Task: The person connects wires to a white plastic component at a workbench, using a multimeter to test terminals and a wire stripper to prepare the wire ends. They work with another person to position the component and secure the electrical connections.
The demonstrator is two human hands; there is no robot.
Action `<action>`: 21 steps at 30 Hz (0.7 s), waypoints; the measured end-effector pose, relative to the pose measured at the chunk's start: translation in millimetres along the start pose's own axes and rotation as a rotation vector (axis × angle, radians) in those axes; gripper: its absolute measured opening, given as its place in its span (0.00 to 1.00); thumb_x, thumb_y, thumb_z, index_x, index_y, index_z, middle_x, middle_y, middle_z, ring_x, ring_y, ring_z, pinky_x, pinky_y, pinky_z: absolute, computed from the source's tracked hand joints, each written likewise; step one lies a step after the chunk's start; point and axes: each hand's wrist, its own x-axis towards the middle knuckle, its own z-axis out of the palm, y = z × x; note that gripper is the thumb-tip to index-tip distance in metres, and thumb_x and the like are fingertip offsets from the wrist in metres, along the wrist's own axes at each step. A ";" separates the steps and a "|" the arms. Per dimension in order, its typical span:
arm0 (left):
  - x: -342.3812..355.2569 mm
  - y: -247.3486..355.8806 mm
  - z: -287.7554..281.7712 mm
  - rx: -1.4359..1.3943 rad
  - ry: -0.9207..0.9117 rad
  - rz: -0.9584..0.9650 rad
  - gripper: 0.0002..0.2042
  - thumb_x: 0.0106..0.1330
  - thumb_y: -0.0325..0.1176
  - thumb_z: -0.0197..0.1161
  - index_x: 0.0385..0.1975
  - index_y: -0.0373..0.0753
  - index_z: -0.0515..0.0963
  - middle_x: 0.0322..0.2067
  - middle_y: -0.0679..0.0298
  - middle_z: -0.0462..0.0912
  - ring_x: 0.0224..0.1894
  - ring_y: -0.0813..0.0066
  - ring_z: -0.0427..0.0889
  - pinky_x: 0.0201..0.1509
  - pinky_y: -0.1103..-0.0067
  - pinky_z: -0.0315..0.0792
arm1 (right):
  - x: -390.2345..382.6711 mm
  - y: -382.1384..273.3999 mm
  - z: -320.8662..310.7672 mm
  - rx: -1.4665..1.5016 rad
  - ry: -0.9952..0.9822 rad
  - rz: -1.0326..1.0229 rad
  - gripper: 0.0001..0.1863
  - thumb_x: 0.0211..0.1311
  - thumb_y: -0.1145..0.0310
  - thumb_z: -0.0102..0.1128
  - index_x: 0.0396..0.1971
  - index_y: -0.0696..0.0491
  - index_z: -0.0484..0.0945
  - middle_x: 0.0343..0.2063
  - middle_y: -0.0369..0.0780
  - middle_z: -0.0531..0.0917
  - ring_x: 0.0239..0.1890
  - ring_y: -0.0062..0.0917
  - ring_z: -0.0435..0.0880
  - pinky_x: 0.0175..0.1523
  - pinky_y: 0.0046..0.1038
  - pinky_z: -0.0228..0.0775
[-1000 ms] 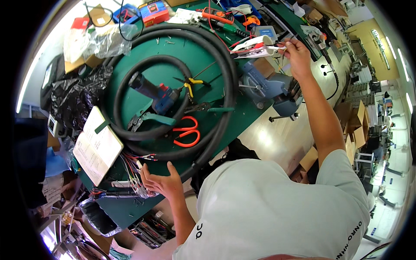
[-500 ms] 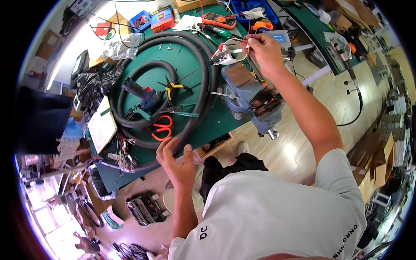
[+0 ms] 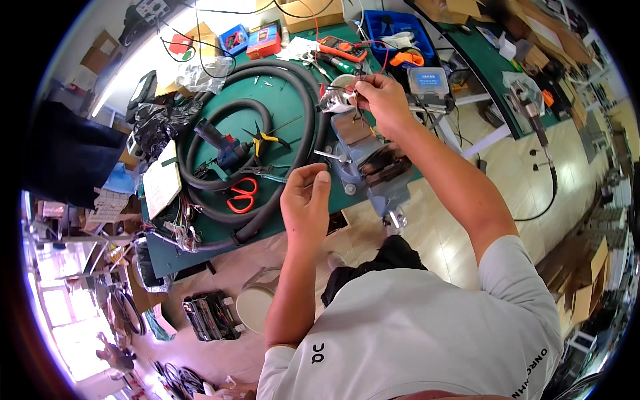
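Note:
My right hand (image 3: pixel 382 101) pinches thin wires beside a bundle of white and red clip-like pieces (image 3: pixel 333 99), above the blue-grey bench vise (image 3: pixel 353 158). My left hand (image 3: pixel 305 203) is raised at the bench's front edge, empty, fingers loosely curved and apart. Left of it are red-handled scissors (image 3: pixel 242 195), a coil of thick black hose (image 3: pixel 295 90), a blue cordless drill (image 3: pixel 229 150), yellow-handled pliers (image 3: pixel 265 140) and an open notebook (image 3: pixel 160 180). An orange multimeter (image 3: pixel 340 47) with leads lies at the back.
The green bench (image 3: pixel 167 260) also carries a blue bin (image 3: pixel 393 23), boxes and black plastic bags (image 3: pixel 167 117). A second bench (image 3: pixel 493 80) stands at right with a cabled tool. Below are a round stool (image 3: pixel 253 307), a tool case (image 3: pixel 210 317) and cardboard boxes (image 3: pixel 587 287).
My left hand has risen from beside the wire bundle toward the vise. My right hand has come inward and left with the wires. The whole view has shifted.

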 end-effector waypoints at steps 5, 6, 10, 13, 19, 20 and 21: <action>22.4 13.7 70.2 -0.032 0.070 0.022 0.09 0.65 0.29 0.59 0.41 0.30 0.75 0.35 0.66 0.78 0.35 0.85 0.74 0.40 0.87 0.68 | 8.4 -7.5 -18.2 0.139 -0.179 0.096 0.08 0.66 0.71 0.52 0.39 0.61 0.73 0.37 0.44 0.81 0.35 0.23 0.81 0.43 0.24 0.77; 28.3 13.3 86.1 -0.051 0.116 0.037 0.09 0.65 0.28 0.59 0.41 0.30 0.75 0.35 0.66 0.78 0.35 0.85 0.74 0.40 0.87 0.69 | 14.0 -7.5 -22.7 0.171 -0.209 0.134 0.08 0.67 0.71 0.52 0.39 0.62 0.73 0.37 0.44 0.81 0.36 0.24 0.81 0.43 0.24 0.77; 42.7 18.7 136.6 -0.119 0.312 0.044 0.11 0.63 0.28 0.60 0.42 0.29 0.74 0.34 0.64 0.78 0.34 0.83 0.75 0.40 0.86 0.70 | 16.1 -1.9 -28.5 0.257 -0.275 0.210 0.06 0.65 0.74 0.51 0.36 0.61 0.73 0.33 0.41 0.81 0.30 0.18 0.79 0.35 0.20 0.74; 54.2 15.5 154.6 -0.120 0.458 0.005 0.13 0.62 0.30 0.62 0.42 0.30 0.74 0.32 0.64 0.77 0.32 0.84 0.73 0.38 0.86 0.68 | 18.9 -8.2 -30.1 0.229 -0.302 0.239 0.05 0.65 0.74 0.51 0.35 0.59 0.72 0.33 0.40 0.81 0.29 0.16 0.78 0.34 0.18 0.73; 68.0 1.6 166.7 -0.348 0.689 0.003 0.08 0.63 0.27 0.60 0.38 0.29 0.74 0.32 0.63 0.77 0.31 0.83 0.75 0.36 0.86 0.70 | 20.1 -7.7 -43.2 0.159 -0.374 0.225 0.06 0.66 0.73 0.50 0.38 0.60 0.70 0.41 0.44 0.81 0.38 0.23 0.81 0.45 0.25 0.77; 71.1 -0.3 165.3 -0.394 0.651 -0.013 0.08 0.63 0.28 0.61 0.37 0.30 0.74 0.31 0.64 0.77 0.30 0.83 0.74 0.35 0.87 0.69 | 19.0 -7.7 -44.0 0.143 -0.368 0.209 0.06 0.66 0.74 0.50 0.38 0.60 0.70 0.41 0.44 0.81 0.38 0.23 0.81 0.45 0.25 0.77; 75.4 -2.9 163.7 -0.439 0.608 -0.029 0.08 0.63 0.28 0.61 0.37 0.30 0.74 0.30 0.64 0.77 0.30 0.83 0.74 0.34 0.87 0.69 | 19.3 -6.1 -46.0 0.155 -0.371 0.198 0.06 0.66 0.74 0.49 0.38 0.60 0.70 0.41 0.44 0.81 0.38 0.23 0.81 0.45 0.26 0.77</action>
